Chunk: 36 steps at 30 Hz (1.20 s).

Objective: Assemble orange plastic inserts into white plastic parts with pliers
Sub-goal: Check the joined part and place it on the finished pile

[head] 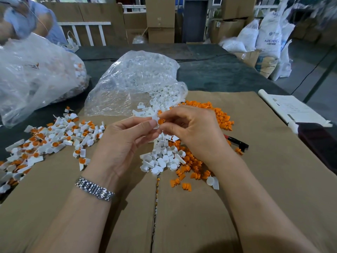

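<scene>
My left hand (125, 141) pinches a small white plastic part (155, 119) between thumb and fingers above the cardboard. My right hand (193, 132) pinches an orange insert (160, 121) and holds it against that white part. Under the hands lies a pile of loose white parts (162, 157), with loose orange inserts (193, 172) beside and behind it. Pliers with red and black handles (237, 142) lie on the cardboard to the right of my right hand, partly hidden by it. Assembled white-and-orange pieces (47, 141) are spread out at the left.
A clear bag of white parts (135, 79) lies open behind the hands. A larger clear bag (34, 73) sits at the far left beside another person (27, 21). Brown cardboard (264, 179) covers the table. A paper sheet (291, 108) lies at the right edge.
</scene>
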Motion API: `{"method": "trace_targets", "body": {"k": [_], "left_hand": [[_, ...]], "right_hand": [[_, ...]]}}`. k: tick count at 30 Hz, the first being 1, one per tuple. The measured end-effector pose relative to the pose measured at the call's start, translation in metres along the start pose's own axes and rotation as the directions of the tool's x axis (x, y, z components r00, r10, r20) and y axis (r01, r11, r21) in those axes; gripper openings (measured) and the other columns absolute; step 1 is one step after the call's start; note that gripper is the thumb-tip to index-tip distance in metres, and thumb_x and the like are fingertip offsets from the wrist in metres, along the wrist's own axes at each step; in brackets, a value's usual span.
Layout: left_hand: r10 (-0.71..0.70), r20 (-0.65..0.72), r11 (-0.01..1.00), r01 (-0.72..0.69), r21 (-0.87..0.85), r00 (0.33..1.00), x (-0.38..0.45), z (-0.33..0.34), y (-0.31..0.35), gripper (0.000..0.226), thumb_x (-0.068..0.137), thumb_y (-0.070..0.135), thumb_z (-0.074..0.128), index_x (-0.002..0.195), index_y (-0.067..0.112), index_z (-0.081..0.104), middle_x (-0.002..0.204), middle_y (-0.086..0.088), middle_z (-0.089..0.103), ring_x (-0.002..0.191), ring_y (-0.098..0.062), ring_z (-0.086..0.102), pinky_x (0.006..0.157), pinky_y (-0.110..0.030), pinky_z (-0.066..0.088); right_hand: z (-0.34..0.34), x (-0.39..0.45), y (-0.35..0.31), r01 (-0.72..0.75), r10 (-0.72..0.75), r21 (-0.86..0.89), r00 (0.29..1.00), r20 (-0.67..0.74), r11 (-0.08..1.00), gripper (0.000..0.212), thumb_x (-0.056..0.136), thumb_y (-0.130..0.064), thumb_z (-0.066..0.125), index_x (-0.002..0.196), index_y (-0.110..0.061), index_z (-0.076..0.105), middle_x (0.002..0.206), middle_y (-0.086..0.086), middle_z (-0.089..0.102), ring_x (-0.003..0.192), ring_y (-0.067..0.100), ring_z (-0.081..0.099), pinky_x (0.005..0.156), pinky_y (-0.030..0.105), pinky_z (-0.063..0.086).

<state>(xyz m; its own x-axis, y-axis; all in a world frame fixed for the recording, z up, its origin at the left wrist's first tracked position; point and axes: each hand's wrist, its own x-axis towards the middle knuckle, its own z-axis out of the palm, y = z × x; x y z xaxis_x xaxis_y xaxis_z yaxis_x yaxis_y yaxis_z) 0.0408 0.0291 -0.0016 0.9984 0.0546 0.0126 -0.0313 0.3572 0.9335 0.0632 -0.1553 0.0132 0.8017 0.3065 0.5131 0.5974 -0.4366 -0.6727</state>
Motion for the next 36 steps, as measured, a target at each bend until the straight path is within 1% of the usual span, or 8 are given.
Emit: {"method": "trace_targets", "body": {"k": [9,13,15,18,21,29,33,36], "left_hand": [[-0.05,-0.066,0.998,0.052,0.037,0.997,-0.002,0.003,-0.001,0.012,0.069,0.005,0.082,0.08,0.004,0.076,0.084,-0.023,0.075,0.077,-0.027,0.076,0.073,-0.028,0.063],[-0.048,-0.105,0.997,0.054,0.061,0.993,-0.002,0.005,0.001,0.012,0.066,0.01,0.084,0.076,0.009,0.079,0.083,-0.02,0.076,0.076,-0.025,0.077,0.067,-0.024,0.061],[-0.044,-0.112,0.997,0.051,0.058,0.993,-0.002,0.006,0.001,0.007,0.065,0.011,0.083,0.071,0.013,0.08,0.081,-0.015,0.076,0.075,-0.024,0.077,0.064,-0.023,0.06],[-0.043,-0.112,0.999,0.046,0.019,0.993,-0.002,0.006,0.002,0.005,0.065,0.012,0.082,0.068,0.015,0.081,0.081,-0.01,0.077,0.075,-0.022,0.077,0.061,-0.021,0.058],[-0.034,-0.117,0.999,0.033,-0.013,0.993,-0.001,0.004,0.002,0.006,0.064,0.012,0.083,0.069,0.015,0.082,0.082,-0.01,0.077,0.073,-0.021,0.076,0.06,-0.02,0.058],[-0.017,-0.121,0.998,0.01,-0.058,0.993,-0.001,0.001,0.002,0.013,0.061,0.016,0.087,0.073,0.016,0.083,0.084,-0.01,0.077,0.075,-0.02,0.077,0.059,-0.02,0.059],[-0.019,-0.143,0.996,0.007,-0.084,0.989,-0.002,0.005,0.001,0.014,0.067,0.013,0.084,0.079,0.01,0.079,0.083,-0.01,0.077,0.075,-0.02,0.076,0.058,-0.019,0.058],[-0.002,-0.153,0.997,-0.009,-0.074,0.988,-0.003,0.008,0.0,0.021,0.073,0.014,0.082,0.09,0.008,0.073,0.084,-0.006,0.077,0.079,-0.019,0.076,0.059,-0.019,0.057]], "right_hand": [[0.002,0.001,-0.003,0.031,-0.024,-0.116,0.998,0.062,0.993,0.027,0.088,-0.021,0.078,0.114,-0.012,0.076,0.097,0.0,0.073,0.088,0.009,0.068,0.086,0.03,0.056],[-0.007,0.003,0.001,-0.136,0.136,0.031,0.99,0.029,0.99,0.034,0.088,-0.036,0.076,0.118,-0.021,0.072,0.095,-0.01,0.071,0.088,0.004,0.068,0.083,0.023,0.058],[-0.018,0.005,0.009,-0.242,0.235,-0.115,0.969,-0.071,0.964,0.04,0.089,-0.05,0.07,0.121,-0.025,0.068,0.098,-0.014,0.069,0.089,0.002,0.066,0.082,0.025,0.057],[-0.035,0.002,0.032,-0.459,0.476,-0.514,0.873,-0.109,0.725,0.051,0.089,-0.059,0.066,0.118,-0.018,0.06,0.111,-0.001,0.062,0.101,0.019,0.061,0.087,0.043,0.054],[-0.043,-0.002,0.044,-0.543,0.668,-0.61,0.744,-0.031,0.577,0.047,0.084,-0.055,0.073,0.091,-0.012,0.056,0.089,0.006,0.057,0.079,0.022,0.054,0.066,0.038,0.045],[-0.037,-0.003,0.037,-0.453,0.621,-0.659,0.784,0.026,0.6,0.032,0.084,-0.042,0.072,0.078,-0.018,0.052,0.077,0.004,0.054,0.076,0.024,0.055,0.054,0.032,0.033],[-0.042,-0.002,0.021,-0.493,0.568,-0.543,0.822,-0.035,0.68,0.028,0.097,-0.043,0.053,0.084,-0.018,0.057,0.078,0.004,0.059,0.069,0.021,0.056,0.053,0.032,0.035],[-0.05,-0.002,0.001,-0.547,0.566,-0.278,0.824,-0.012,0.79,0.029,0.102,-0.038,0.048,0.09,-0.015,0.062,0.075,0.007,0.064,0.062,0.021,0.06,0.057,0.037,0.048]]}}
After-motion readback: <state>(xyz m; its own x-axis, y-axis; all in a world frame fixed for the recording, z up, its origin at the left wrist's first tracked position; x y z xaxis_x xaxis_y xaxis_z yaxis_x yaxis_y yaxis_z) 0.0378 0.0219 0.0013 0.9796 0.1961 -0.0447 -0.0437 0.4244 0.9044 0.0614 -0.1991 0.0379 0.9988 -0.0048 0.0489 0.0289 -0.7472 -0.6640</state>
